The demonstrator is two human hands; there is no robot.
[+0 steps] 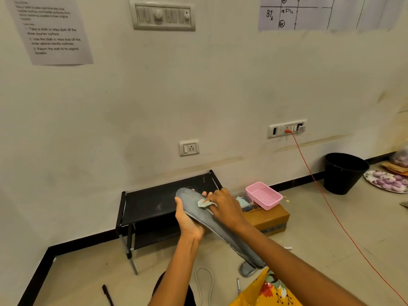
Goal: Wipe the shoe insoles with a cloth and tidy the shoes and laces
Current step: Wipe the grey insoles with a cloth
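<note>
A long grey insole (229, 237) is held up in front of the black shoe rack (150, 202). My left hand (187, 221) grips it from below near its upper end, thumb on the edge. My right hand (223, 206) presses a small pale green cloth (204, 203) onto the insole's upper surface, fingers curled round the cloth. A second grey insole (247, 270) lies on the floor below, partly hidden by the first. A pale lace (204, 283) loops on the floor near my knees.
A pink plastic tray (263, 195) sits on a cardboard box (269, 219) right of the rack. A black bin (343, 173) stands by the wall. A red cable (331, 213) runs across the floor. A black pen (107, 293) lies at lower left.
</note>
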